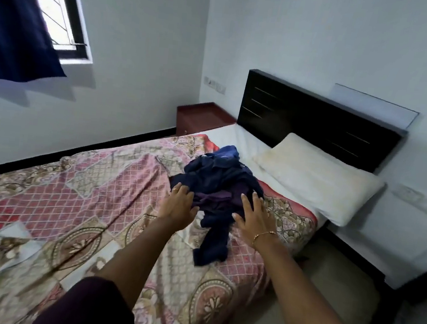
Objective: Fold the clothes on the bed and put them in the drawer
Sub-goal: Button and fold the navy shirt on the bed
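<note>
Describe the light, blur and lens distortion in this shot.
Head view: daylight from the window at upper left, blown out white; the curtain casts a soft shadow on the wall below it; the wide lens tilts walls and headboard; the near sleeves and quilt are softer than the clothes pile.

Pale white walls (pixel 327 41) meet at a corner. A dark-framed window (pixel 62 11) with a navy blue curtain (pixel 11 32) lets in daylight. A black wooden headboard (pixel 315 123) stands beside a reddish-brown bedside cabinet (pixel 201 118); light tiled floor (pixel 326 281).

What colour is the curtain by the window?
Dark navy blue curtain, best seen in the head view.
</note>
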